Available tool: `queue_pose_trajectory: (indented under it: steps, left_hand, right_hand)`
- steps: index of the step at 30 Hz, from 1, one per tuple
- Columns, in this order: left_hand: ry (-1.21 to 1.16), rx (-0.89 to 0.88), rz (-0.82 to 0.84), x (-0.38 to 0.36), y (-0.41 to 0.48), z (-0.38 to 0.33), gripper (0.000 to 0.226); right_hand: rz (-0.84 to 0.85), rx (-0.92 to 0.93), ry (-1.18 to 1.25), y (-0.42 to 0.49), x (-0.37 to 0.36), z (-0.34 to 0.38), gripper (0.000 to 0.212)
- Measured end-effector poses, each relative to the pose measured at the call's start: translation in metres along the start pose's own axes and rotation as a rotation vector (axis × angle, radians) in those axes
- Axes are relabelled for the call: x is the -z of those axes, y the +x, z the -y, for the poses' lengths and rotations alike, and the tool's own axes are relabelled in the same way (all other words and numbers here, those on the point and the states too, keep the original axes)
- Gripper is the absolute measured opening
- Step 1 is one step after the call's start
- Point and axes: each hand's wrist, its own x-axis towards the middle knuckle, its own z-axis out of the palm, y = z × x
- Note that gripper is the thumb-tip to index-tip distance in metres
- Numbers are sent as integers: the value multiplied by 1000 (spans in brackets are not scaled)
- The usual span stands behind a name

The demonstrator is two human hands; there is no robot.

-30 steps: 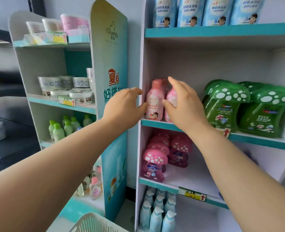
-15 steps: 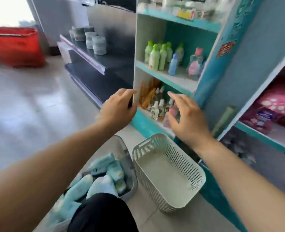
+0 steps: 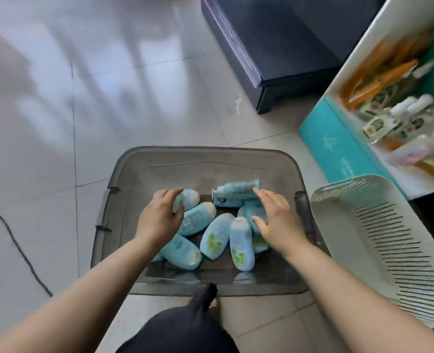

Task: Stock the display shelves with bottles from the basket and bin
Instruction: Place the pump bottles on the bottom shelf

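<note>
Blue bottles (image 3: 214, 236) lie heaped in the grey bin (image 3: 205, 159), right beneath the fingers. The left hand (image 3: 160, 217) curves over a capped bottle (image 3: 191, 197); whether it grips or only touches, cannot tell. The right hand (image 3: 278, 222) is spread, released, with the pump bottle (image 3: 233, 193) just beyond its fingertips and the white basket (image 3: 363, 225) to their right.

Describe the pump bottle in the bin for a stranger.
Start at the grey bin on the floor. At its far side, just past the right hand, lies the pump bottle. It alone is slim with a pump nozzle; the other bottles are rounded with flat caps.
</note>
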Motion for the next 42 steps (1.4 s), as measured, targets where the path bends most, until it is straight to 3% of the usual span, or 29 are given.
queue_pose_trajectory:
  steps: [6,12,19,22,24,27,29,30,32,36,39,42]
  left_hand:
    - [-47,63,53,-57,9,29,45]
    - [-158,123,88,-89,22,30,42]
    - [-242,100,140,-98,38,20,42]
    - [-282,114,182,-105,42,11,43]
    - [-363,171,231,-111,46,4,45]
    - [-833,257,394,-113,48,-5,50]
    - [-1120,326,417,-113,48,-5,50]
    - [-1138,340,389,-113,48,-3,52]
    - [-1047,356,321,-114,48,1,59]
    - [-914,395,262,-118,47,0,58]
    - [-924,400,255,-117,44,-1,58]
    - [-907,403,234,-117,44,0,54]
  right_hand:
    - [93,-67,-185,64,-62,-18,65]
    - [171,5,-521,111,-102,-39,58]
    - [101,-50,-636,129,-109,-39,36]
    - [125,-98,-544,127,-106,-42,43]
    - [106,-173,-331,117,-102,-40,51]
    - [98,-177,275,85,-100,-18,59]
    - [207,-124,522,62,-101,-5,61]
    - [239,-101,571,57,-104,-7,58]
    - [231,-137,499,59,-111,-22,54]
    - [265,-445,26,78,-126,-60,65]
    - [326,-518,-72,87,-134,-64,68]
    - [261,-569,-88,98,-134,-64,71]
